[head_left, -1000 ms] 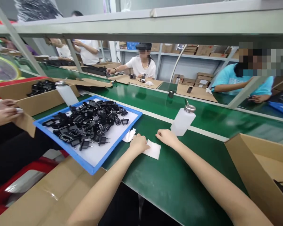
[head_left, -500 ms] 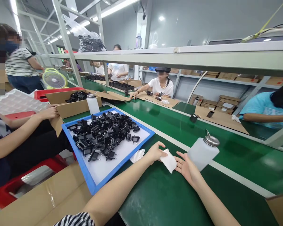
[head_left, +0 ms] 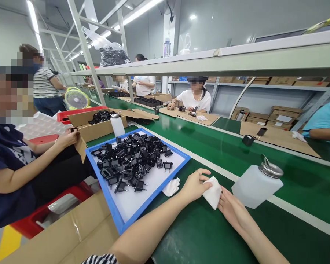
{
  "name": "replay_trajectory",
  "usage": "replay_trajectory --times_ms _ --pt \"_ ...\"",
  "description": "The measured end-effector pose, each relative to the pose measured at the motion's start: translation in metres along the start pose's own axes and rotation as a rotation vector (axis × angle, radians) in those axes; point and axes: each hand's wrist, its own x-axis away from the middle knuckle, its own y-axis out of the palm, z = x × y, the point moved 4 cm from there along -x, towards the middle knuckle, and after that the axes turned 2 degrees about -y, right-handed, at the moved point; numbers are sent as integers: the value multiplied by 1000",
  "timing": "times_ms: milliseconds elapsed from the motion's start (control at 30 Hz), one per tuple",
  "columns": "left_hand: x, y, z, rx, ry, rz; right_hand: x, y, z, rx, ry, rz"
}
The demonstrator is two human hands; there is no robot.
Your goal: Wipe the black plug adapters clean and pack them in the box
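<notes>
My left hand (head_left: 196,185) pinches a folded white cloth (head_left: 213,193) between thumb and fingers, above the green work surface (head_left: 192,229). On the cloth's right side, the fingers of my right hand (head_left: 232,207) close on its edge. Just right of that hand stands a translucent bottle (head_left: 253,185) with a metal pump top. A second crumpled white cloth (head_left: 171,187) lies beside the blue-rimmed tray (head_left: 148,200). Many black plug adapters (head_left: 137,157) are heaped in the tray, some with pins showing.
At the left, a seated person's hands (head_left: 68,137) are at a cardboard box (head_left: 99,129) of black parts. Another bottle (head_left: 117,125) stands behind the tray. Across the belt, people sit by cardboard sheets (head_left: 194,116). A shelf (head_left: 236,66) spans overhead.
The view has shifted, so the scene sits further right or lower. My right hand's fingers, spread beside the cloth before, have drawn together on its edge. My left hand keeps hold of the cloth.
</notes>
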Motion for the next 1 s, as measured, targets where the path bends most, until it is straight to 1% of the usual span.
replay_trajectory --times_ms 100,200,433,500,633,767,867,1000 --pt "0 3 -1 225 -68 -86 3 4 0 25 21 -116" --pt "1 4 -2 291 -95 -119 6 6 0 77 42 -165" --pt "0 5 -4 227 -100 -161 4 5 0 164 5 -140" --pt "-1 4 -5 214 -106 -160 4 4 -1 210 26 -148" --pt "0 3 -6 192 -123 -171 8 7 -4 330 94 -231" --pt "2 5 -6 172 -130 -227 10 10 -7 507 71 -273" --pt "3 5 -5 132 -127 -235 11 12 -10 644 48 -295" --pt "4 5 -1 117 -128 -271 22 18 -23 783 109 -397"
